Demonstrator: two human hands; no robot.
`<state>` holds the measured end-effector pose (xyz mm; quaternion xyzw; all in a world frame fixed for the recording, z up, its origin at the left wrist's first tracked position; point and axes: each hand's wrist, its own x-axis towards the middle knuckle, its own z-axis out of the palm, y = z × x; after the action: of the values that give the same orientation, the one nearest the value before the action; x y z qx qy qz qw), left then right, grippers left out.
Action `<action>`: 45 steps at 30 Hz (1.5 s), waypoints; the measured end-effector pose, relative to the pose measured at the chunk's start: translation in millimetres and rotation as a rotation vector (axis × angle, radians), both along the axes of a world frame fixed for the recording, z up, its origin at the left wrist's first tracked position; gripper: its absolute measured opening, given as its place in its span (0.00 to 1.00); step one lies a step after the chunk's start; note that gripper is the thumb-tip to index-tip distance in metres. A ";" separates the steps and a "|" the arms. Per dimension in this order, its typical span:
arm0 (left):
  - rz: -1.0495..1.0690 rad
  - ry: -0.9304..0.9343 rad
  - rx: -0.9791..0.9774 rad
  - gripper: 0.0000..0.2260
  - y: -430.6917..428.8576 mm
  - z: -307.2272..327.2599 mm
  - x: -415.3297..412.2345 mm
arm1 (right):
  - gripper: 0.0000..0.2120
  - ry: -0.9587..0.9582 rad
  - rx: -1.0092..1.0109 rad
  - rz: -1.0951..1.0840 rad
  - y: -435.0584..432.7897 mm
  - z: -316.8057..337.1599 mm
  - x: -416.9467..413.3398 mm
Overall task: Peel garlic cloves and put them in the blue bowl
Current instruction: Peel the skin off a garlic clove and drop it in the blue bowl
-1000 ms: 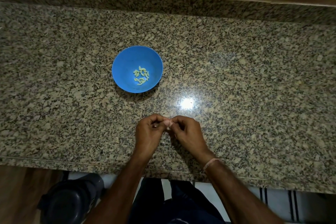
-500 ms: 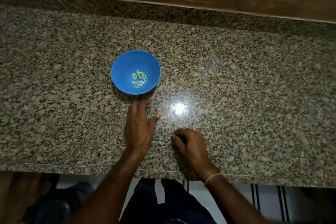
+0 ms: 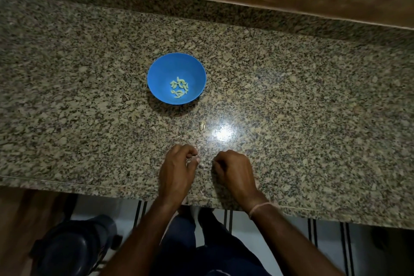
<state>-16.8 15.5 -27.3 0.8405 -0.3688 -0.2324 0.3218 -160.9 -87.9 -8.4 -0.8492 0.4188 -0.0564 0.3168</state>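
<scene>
We counted several peeled cloves point(image 3: 179, 87) in the round blue plastic bowl point(image 3: 164, 69), one pale clove point(image 3: 202, 125) left on the speckled granite desk point(image 3: 313, 96), both hands' fingers point(image 3: 194, 152) curled, contents untellable.

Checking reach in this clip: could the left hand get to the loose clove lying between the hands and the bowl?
Probably yes: the clove lies on bare counter just beyond the left hand, nothing between them.

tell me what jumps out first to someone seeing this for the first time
The blue bowl stands out mid-counter, a small heap of peeled garlic cloves at its bottom. Nearer, the left hand and right hand rest curled by the granite counter's front edge, a bright light glare just beyond them.
</scene>
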 end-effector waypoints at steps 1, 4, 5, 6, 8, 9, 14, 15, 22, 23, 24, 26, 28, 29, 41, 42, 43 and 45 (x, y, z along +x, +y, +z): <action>-0.005 0.006 0.012 0.07 -0.6 1.6 0.7 | 0.10 0.046 -0.052 0.019 1.8 1.4 4.6; -0.015 -0.004 0.025 0.07 -3.1 3.5 4.8 | 0.10 0.205 -0.131 0.101 9.4 11.2 18.1; -0.017 -0.005 0.027 0.07 -3.4 2.7 5.3 | 0.09 0.266 -0.145 0.124 11.0 14.2 20.7; -0.020 -0.009 0.027 0.07 -3.2 3.0 5.1 | 0.09 0.313 -0.155 0.139 12.0 16.1 23.0; -0.036 -0.026 0.018 0.07 -2.6 4.0 4.0 | 0.12 0.345 -0.205 0.142 16.1 17.1 27.5; -0.039 -0.033 0.016 0.07 -2.1 2.7 3.6 | 0.11 0.342 -0.249 0.143 18.5 17.3 31.2; -0.055 0.000 0.018 0.05 -1.3 4.1 1.8 | 0.07 0.362 -0.178 0.108 21.1 16.9 33.1; -0.037 0.064 0.015 0.03 -2.4 4.1 2.2 | 0.06 0.269 -0.096 0.016 19.6 17.2 29.4; 0.131 0.605 -0.064 0.03 -3.6 10.4 1.2 | 0.03 -0.462 0.592 -0.515 41.0 23.5 15.1; 0.126 0.611 -0.063 0.03 -3.1 11.5 0.7 | 0.03 -0.522 0.642 -0.577 43.2 24.7 15.4; 0.127 0.627 -0.063 0.03 -3.6 12.2 0.7 | 0.04 -0.575 0.684 -0.634 43.5 24.7 15.3; 0.130 0.698 -0.057 0.03 -5.1 15.1 0.5 | 0.04 -0.621 0.677 -0.643 43.5 25.0 14.0; 0.146 0.811 -0.019 0.05 -6.1 16.6 2.2 | 0.02 -0.565 0.525 -0.511 42.1 22.9 12.8; 0.157 0.867 0.004 0.06 -6.9 16.9 3.5 | 0.02 -0.529 0.473 -0.439 40.9 23.0 12.4; 0.224 0.793 0.004 0.10 -9.3 18.9 -0.8 | 0.02 -0.390 0.249 -0.254 25.2 15.5 15.4; 0.208 0.678 -0.022 0.10 -10.1 22.4 -3.3 | 0.03 -0.425 0.396 -0.363 23.2 17.5 17.6; 0.174 0.528 -0.041 0.10 -11.4 26.8 -5.9 | 0.04 -0.492 0.611 -0.471 19.7 18.7 19.2; 0.107 0.346 -0.069 0.08 -14.0 33.6 -9.2 | 0.05 -0.557 0.839 -0.560 18.8 19.8 19.5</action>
<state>-26.0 1.5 6.3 0.7949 -0.2707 -0.3433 0.4207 -141.4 -69.1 11.5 -0.4608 0.5150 -0.1886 0.6978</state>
